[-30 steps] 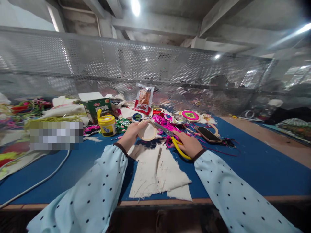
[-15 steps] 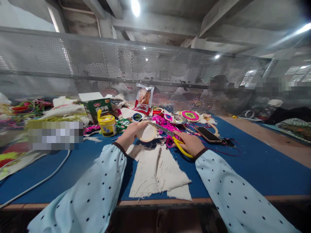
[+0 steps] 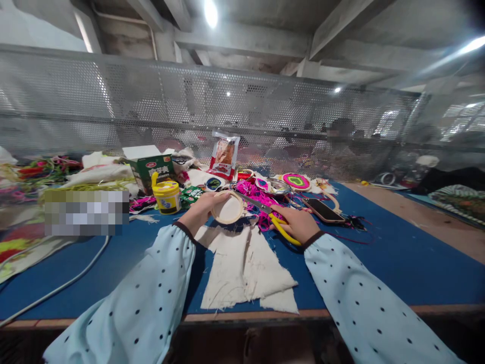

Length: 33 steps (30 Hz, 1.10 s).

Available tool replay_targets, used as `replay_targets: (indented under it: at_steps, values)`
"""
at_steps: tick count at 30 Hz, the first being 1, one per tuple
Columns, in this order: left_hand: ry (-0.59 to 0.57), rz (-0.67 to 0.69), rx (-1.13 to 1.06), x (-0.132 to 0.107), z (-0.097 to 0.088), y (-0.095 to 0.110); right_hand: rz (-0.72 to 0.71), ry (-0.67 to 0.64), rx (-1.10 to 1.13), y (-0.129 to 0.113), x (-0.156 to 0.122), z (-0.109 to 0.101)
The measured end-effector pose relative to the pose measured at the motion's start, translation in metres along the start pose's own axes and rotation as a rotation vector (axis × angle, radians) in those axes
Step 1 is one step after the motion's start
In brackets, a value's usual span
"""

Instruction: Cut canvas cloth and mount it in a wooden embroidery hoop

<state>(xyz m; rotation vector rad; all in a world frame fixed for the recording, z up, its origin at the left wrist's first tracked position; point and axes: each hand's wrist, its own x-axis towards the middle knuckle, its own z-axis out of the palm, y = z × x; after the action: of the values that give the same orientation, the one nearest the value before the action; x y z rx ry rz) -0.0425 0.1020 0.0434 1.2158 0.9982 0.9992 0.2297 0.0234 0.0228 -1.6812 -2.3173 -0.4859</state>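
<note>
My left hand [image 3: 203,208] grips a small round embroidery hoop [image 3: 228,209] with pale cloth stretched in it, thumb over its upper edge. My right hand [image 3: 297,222] is wrapped round the yellow handles of a pair of scissors [image 3: 279,225]. Their metal blades point left and reach the hoop's upper right rim. Beneath and in front of the hoop, a frayed piece of off-white cloth [image 3: 248,268] lies on the blue table top [image 3: 382,263]. Bright pink yarn [image 3: 252,192] is heaped just behind the scissors.
A phone [image 3: 324,210] lies to the right of my right hand. Left of the hoop stand a yellow tub [image 3: 166,196] and a green box [image 3: 146,167]. A food packet [image 3: 224,155] leans at the back before a perforated metal screen [image 3: 265,111]. A pale cable [image 3: 76,278] crosses the left side.
My left hand has turned the hoop slightly, and it sits a touch further left. The scissors and my right hand have barely moved.
</note>
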Motion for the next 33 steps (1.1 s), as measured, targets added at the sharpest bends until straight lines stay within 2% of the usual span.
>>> replay_targets:
  at_steps: [7, 12, 17, 27, 33]
  values:
    - [0.010, 0.007, -0.020, -0.002, 0.004, 0.002, 0.035, -0.013, 0.084, -0.005, 0.001, 0.006]
    - [0.001, 0.022, -0.032, -0.002, 0.004, 0.002, 0.199, -0.015, 0.200, -0.011, 0.000, 0.005]
    - [-0.006, 0.019, -0.016, -0.004, 0.005, 0.004, 0.286, -0.011, 0.169, -0.011, 0.000, 0.002]
    - [-0.001, 0.030, -0.013, -0.001, 0.003, 0.001, 0.143, 0.043, 0.025, -0.012, 0.000, -0.003]
    - [0.021, 0.008, -0.030, -0.004, 0.006, 0.004, 0.099, 0.018, -0.055, -0.012, 0.000, -0.002]
